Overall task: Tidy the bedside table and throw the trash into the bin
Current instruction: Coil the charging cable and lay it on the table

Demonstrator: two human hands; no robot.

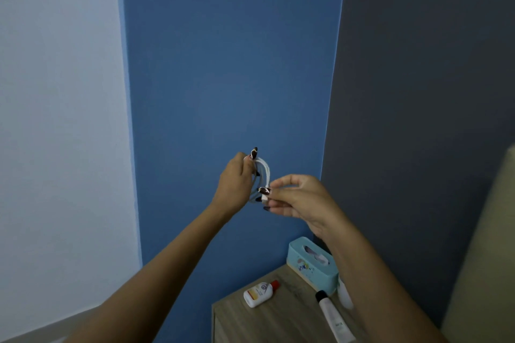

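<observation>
From the head view, we hold a coiled white cable (pixel 260 175) up before the blue wall: our left hand (pixel 235 185) grips the loops, our right hand (pixel 296 198) pinches the plug end. Below, the bedside table (pixel 278 320) carries a small bottle (pixel 260 293), a tube (pixel 333 317) and a tissue box (pixel 310 262). We judge tidying underway; no bin shows.

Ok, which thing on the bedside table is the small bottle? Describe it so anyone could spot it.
Start at the wooden bedside table in the lower right. The bottle lies on its side near the table's left edge, apart from the teal tissue box and the tube. It alone has a red cap.
</observation>
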